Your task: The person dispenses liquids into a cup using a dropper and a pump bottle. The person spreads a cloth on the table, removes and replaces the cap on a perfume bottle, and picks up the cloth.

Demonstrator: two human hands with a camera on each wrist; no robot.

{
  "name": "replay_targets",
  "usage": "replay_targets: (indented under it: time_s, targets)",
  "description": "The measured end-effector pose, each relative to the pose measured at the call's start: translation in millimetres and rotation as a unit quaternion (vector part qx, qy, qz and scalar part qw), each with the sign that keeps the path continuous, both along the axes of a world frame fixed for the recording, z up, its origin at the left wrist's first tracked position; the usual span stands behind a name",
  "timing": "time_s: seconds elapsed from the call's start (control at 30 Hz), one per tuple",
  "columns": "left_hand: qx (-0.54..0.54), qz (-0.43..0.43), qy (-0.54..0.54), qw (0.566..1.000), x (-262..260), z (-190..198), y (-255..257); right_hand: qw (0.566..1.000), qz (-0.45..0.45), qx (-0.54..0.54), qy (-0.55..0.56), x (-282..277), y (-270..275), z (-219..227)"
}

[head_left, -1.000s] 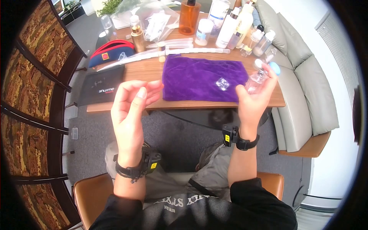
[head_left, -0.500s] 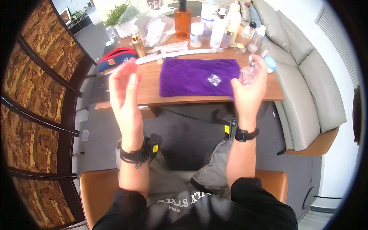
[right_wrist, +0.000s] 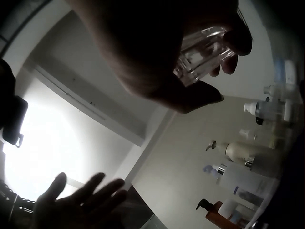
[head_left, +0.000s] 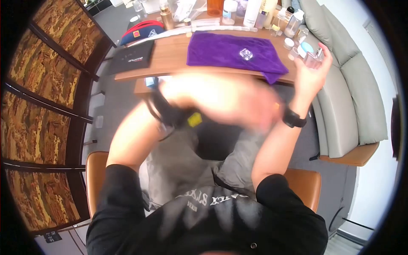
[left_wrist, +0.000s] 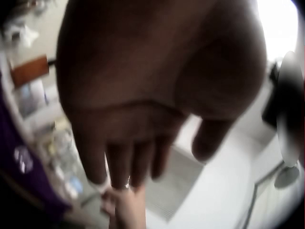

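Note:
My right hand (head_left: 310, 78) is raised at the table's right end and grips a small clear glass bottle (head_left: 313, 60). Fingers and thumb curl round the bottle's sides in the right wrist view. Blurred in the head view, my left hand (head_left: 225, 100) stretches across the front of the body toward the right wrist. Its fingers are extended and nothing lies in the palm (left_wrist: 157, 71). On the table, a purple towel (head_left: 221, 49) is spread out, its near corner hanging over the edge. A clear faceted piece (head_left: 245, 54) rests on it.
Several pump and cosmetic bottles (head_left: 253, 12) stand along the back right. A small jar (head_left: 289, 43) and a blue-topped container (head_left: 304, 49) sit near the right hand. At left lie a black pouch (head_left: 134, 57) and a blue-and-red case (head_left: 142, 32). A grey sofa (head_left: 361, 97) borders the right.
My left hand has swung from upright on the left across the body to the right forearm. The right hand, still gripping the bottle, has shifted right. The head view has tilted down.

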State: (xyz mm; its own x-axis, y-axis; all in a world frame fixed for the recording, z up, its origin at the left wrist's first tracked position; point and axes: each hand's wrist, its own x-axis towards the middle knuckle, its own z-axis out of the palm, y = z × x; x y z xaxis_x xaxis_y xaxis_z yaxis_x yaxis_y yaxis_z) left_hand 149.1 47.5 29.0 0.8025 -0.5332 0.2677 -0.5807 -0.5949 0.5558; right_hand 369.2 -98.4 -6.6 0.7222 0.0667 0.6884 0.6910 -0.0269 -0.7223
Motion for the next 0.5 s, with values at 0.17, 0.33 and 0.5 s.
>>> replay_targets:
  time_s: [0.17, 0.33, 0.5]
  targets:
    - [-0.017, -0.151, 0.371, 0.916, -30, -26, -76, 0.999, -0.035, 0.005, 0.016, 1, -16, 7]
    - [0.019, 0.008, 0.157, 0.987, -48, 14, -13, 0.995, 0.066, 0.079, -0.019, -4, -9, 5]
    - [-0.532, 0.312, -0.438, 0.653, -102, 73, 58, 0.978, 0.094, 0.145, -0.115, -6, 10, -1]
